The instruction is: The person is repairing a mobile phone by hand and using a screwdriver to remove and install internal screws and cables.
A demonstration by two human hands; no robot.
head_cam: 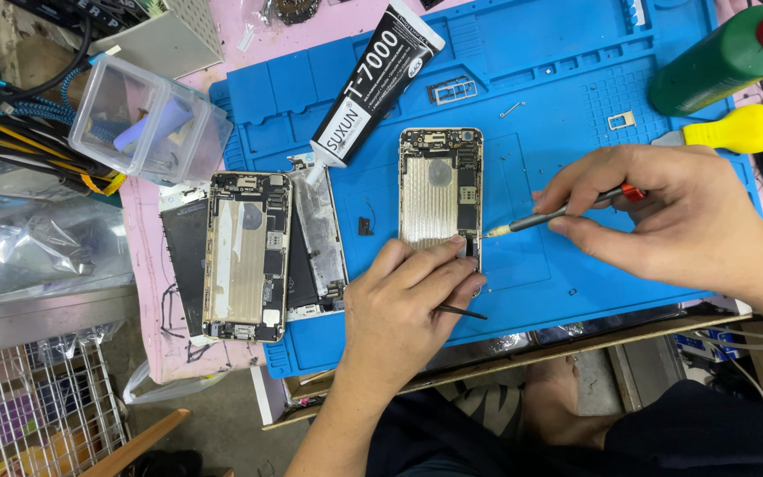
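Note:
An opened phone housing [440, 187] with bare metal inside lies upright on the blue work mat [567, 79]. My left hand [408, 309] rests on its lower end, fingers pressing the bottom edge; a thin black tweezer [461, 311] pokes out from under this hand. My right hand [673, 216] holds a slim grey screwdriver [558, 215] with a red end. Its tip points left and touches the housing's right edge.
A second opened phone housing [247, 256] lies left on dark screen parts. A black and white glue tube [373, 84] lies diagonally above. A clear plastic box [147, 119], green bottle [721, 57] and yellow-handled tool [735, 130] sit around. Wire basket [37, 406] at lower left.

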